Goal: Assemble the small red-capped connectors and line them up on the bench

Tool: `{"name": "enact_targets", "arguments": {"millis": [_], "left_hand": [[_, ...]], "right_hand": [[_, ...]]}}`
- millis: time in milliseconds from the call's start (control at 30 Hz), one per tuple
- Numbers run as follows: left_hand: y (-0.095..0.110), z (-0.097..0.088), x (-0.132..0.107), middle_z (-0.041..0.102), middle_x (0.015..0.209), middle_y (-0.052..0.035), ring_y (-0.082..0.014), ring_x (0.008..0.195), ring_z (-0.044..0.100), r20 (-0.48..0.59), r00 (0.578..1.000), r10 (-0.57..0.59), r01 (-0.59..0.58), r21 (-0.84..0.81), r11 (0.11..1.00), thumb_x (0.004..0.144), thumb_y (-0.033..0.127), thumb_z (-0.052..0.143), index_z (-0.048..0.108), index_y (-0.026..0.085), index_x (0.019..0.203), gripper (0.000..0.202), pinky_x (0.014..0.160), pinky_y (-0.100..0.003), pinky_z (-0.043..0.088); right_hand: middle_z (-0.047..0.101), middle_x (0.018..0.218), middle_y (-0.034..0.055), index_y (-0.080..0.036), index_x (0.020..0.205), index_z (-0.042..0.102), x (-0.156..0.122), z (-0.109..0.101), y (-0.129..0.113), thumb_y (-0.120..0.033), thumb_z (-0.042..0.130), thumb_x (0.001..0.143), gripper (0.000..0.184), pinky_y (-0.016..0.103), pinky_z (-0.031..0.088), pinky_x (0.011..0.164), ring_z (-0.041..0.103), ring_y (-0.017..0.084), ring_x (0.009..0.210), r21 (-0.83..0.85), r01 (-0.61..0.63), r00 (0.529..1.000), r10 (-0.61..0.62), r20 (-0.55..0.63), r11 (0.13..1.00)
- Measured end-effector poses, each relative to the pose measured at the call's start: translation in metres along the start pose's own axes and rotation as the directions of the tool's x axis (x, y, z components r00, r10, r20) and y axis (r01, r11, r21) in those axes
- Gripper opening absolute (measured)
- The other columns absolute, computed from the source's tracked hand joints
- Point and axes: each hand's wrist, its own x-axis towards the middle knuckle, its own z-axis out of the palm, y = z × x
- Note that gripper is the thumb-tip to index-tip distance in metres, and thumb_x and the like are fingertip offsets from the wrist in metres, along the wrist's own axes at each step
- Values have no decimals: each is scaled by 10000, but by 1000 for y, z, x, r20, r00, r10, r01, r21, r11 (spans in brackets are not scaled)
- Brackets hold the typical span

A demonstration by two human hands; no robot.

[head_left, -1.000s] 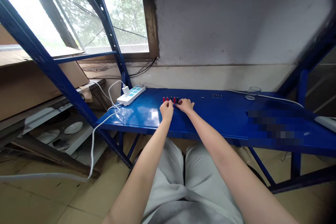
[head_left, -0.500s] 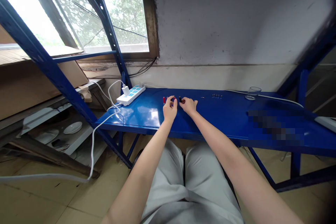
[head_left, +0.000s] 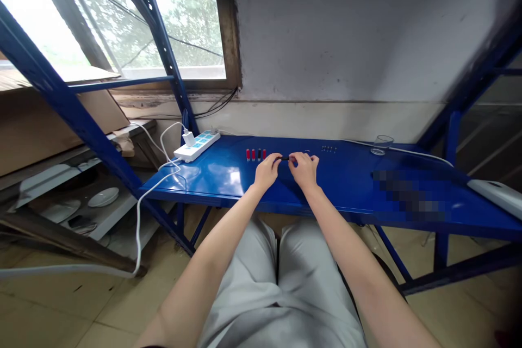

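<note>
A small black cylindrical piece (head_left: pixel 284 158) lies level between my two hands, just above the blue table. My left hand (head_left: pixel 266 171) pinches its left end, thumb and fingers closed. At the other end, my right hand (head_left: pixel 304 171) is closed on the piece too, its fingertips partly hiding it. Beside my left hand stands a short row of several small plug-like pieces with pale lower ends, red ones (head_left: pixel 253 154) and a black one (head_left: pixel 259 154). Behind and right of my right hand lie several tiny metal parts (head_left: pixel 328 148) in a row.
At the table's left end sits a white power strip (head_left: pixel 198 145) with a plug and a trailing cord. A clear glass (head_left: pixel 382 144) stands at the back right. A blurred dark patch (head_left: pixel 410 194) and a white object (head_left: pixel 495 197) are farther right on the blue table (head_left: pixel 342 187).
My left hand has moved from the row of pieces towards my right hand, uncovering the row. Both hands now meet at the black piece, which has turned from upright to level.
</note>
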Motion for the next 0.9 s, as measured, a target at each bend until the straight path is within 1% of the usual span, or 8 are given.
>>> {"name": "enact_targets", "arguments": {"millis": [67,133,233,333,500,633,767,900], "left_hand": [[0,5,6,642,963,-42,-120,690,624,7,997,-79,79,-94,992,857,249,436,578,212,1000,205,648,-225,477],[2,11,12,640,922,-36,-77,514,577,31,987,-159,161,-217,963,843,252,455,571,201,985,190,552,-212,463],[6,18,17,639,887,-43,-46,405,525,83,970,-227,241,-398,885,824,267,486,551,171,963,181,481,-201,439],[7,19,16,647,852,-52,-48,409,539,126,950,-285,309,-509,804,814,295,507,539,148,944,199,453,-183,419],[5,15,8,665,843,-74,-67,454,573,192,915,-354,397,-572,718,806,337,526,551,130,945,250,404,-158,348],[8,12,5,673,869,-86,-74,472,588,219,905,-364,422,-567,708,800,360,536,563,132,953,276,396,-158,317],[9,11,3,675,876,-91,-78,487,600,230,900,-370,433,-566,701,797,369,541,563,131,967,293,407,-158,322],[8,11,2,674,871,-96,-84,481,602,240,901,-361,431,-584,688,784,377,557,563,125,958,306,409,-163,320]], "right_hand": [[646,821,54,-180,884,574,0,0,3,-210,411,824,176,339,257,768,552,169,747,90,-55,998,57,-18,994],[645,828,58,-177,921,562,1,0,5,-228,386,838,201,329,293,765,565,161,713,175,-107,994,112,-17,979],[642,801,69,-172,940,545,1,0,7,-268,340,863,238,317,343,745,573,167,672,273,-167,984,177,-15,948],[635,746,59,-188,938,537,1,0,8,-292,297,877,269,298,370,686,574,181,644,327,-191,981,189,37,926],[623,727,39,-203,923,514,-3,-4,6,-255,265,869,260,273,367,648,573,180,661,326,-222,971,179,156,919],[610,741,46,-206,864,496,-4,-9,4,-303,211,897,302,266,356,624,555,173,659,300,-254,962,209,175,920],[571,643,43,-214,753,476,-4,-9,3,-464,175,910,422,262,312,553,523,173,589,244,-302,949,268,165,921],[539,589,39,-211,718,471,-4,-7,2,-509,163,905,468,266,284,526,494,165,535,209,-298,950,270,156,931]]}}
